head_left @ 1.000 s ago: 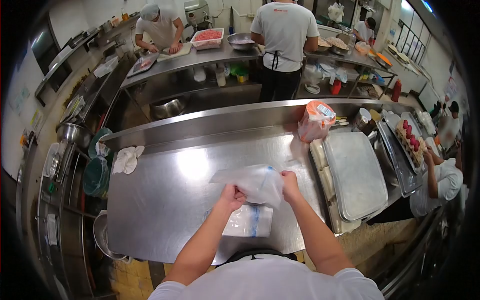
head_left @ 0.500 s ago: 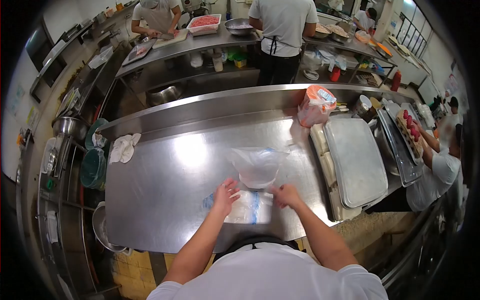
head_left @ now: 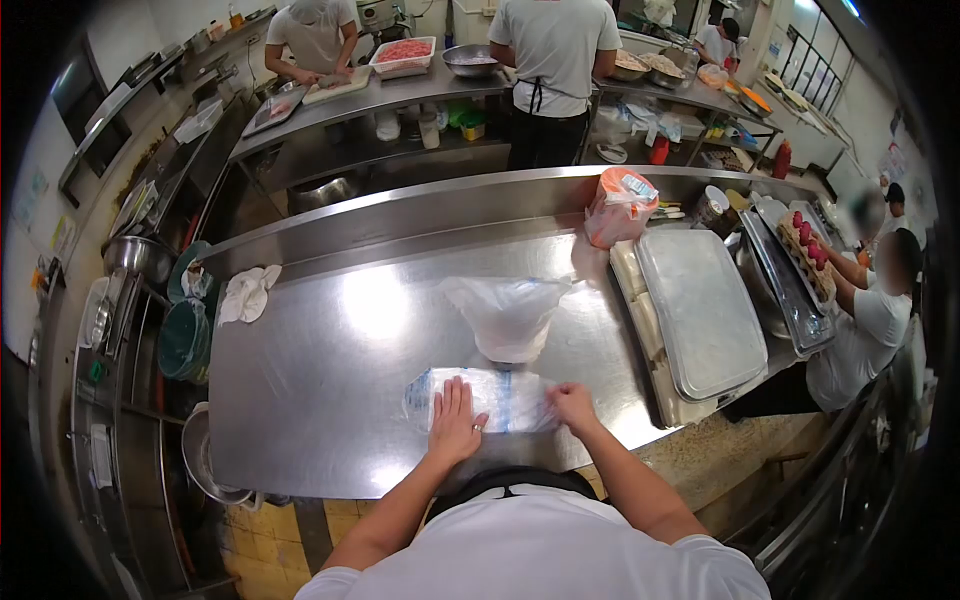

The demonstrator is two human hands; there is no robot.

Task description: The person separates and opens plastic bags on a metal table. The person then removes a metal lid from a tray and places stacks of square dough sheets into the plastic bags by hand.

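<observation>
A flat pack of clear plastic bags with blue print point(head_left: 510, 400) lies on the steel table in front of me. My left hand point(head_left: 457, 425) rests flat on its left part, fingers stretched out. At the pack's right end, my right hand point(head_left: 573, 408) has its fingers closed in a pinch on the plastic edge. Just beyond the pack sits a translucent whitish plastic bag point(head_left: 512, 325), its wide top spread toward the far side; neither hand touches it. What it contains is not clear.
On the steel table point(head_left: 300, 400) are a crumpled white cloth point(head_left: 250, 293) at left and an orange-and-clear bag point(head_left: 622, 208) at the back. A lidded tray point(head_left: 700, 315) stands at right. A co-worker point(head_left: 865, 320) handles a tray of reddish items; other people work at the far counter point(head_left: 400, 92).
My left hand has come down from above the pack and now lies flat on it. My right hand stays at the right end, where the plastic now reaches its fingers. The view shifted slightly.
</observation>
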